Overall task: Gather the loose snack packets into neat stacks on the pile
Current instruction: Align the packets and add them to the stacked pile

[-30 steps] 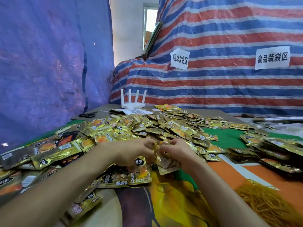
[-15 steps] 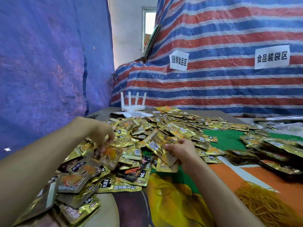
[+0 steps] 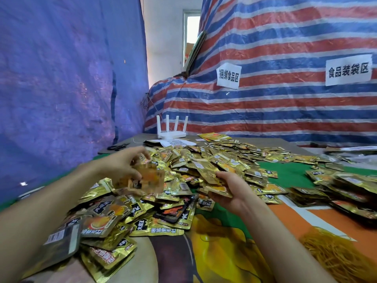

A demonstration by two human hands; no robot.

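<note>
The pile of packets [image 3: 183, 174] covers the left and middle of the tabletop [image 3: 289, 174]. A second heap [image 3: 336, 186] lies along its right edge. Behind the pile, by the far edge, stands a router [image 3: 171, 130], with scissors [image 3: 118, 147] left of it. Over the pile the left hand [image 3: 120, 166] holds a loose packet [image 3: 149, 178], and the right hand [image 3: 232, 194] holds a small stack [image 3: 218, 189].

Left forearm is bare, enters from the lower left of the frame and angles up toward centre. Left hand [image 3: 120, 167] sits centre-left with fingers curled down, pinching a motion-blurred snack packet [image 3: 148, 178]. Right forearm is bare, enters from the lower right and runs up-left. Right hand [image 3: 234, 190] is at centre, thumb on top and fingers curled under a small stack of packets [image 3: 218, 189]. The hands are apart, not touching.
</note>
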